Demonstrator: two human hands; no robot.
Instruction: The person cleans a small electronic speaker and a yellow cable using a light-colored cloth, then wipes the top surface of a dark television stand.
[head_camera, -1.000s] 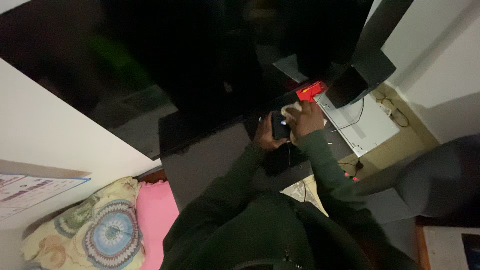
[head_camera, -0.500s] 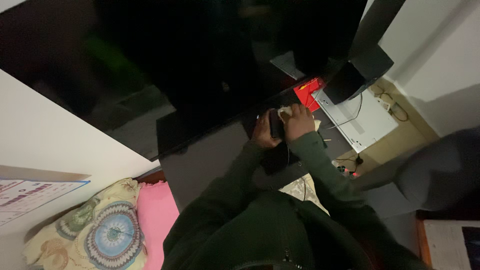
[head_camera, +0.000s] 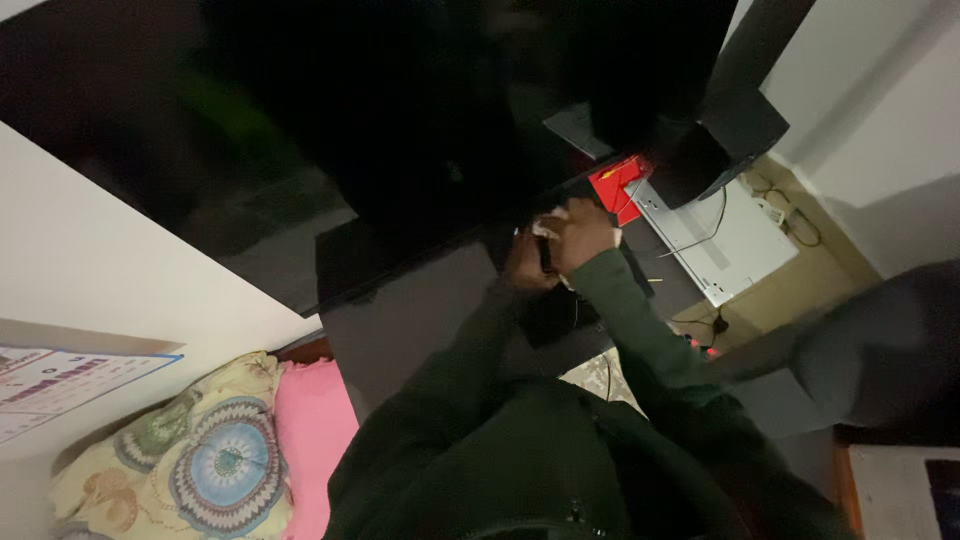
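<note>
My left hand (head_camera: 522, 268) grips a small dark flat device (head_camera: 545, 255) upright over a dark tabletop (head_camera: 420, 320). My right hand (head_camera: 580, 235) presses a pale cloth (head_camera: 549, 220) against that device, covering most of it. Both hands sit together just below the lower edge of a large dark screen (head_camera: 330, 120). My dark green sleeves fill the bottom of the view.
A red box (head_camera: 615, 185) lies just beyond my hands, beside a black speaker (head_camera: 725, 135). A white flat panel (head_camera: 720, 240) with cables lies on the floor to the right. A pink cushion (head_camera: 310, 425) and patterned pillow (head_camera: 200, 455) sit at lower left.
My right hand with the cloth has slid left and up over the device, now hiding most of it. The small light seen on the device earlier is out of sight.
</note>
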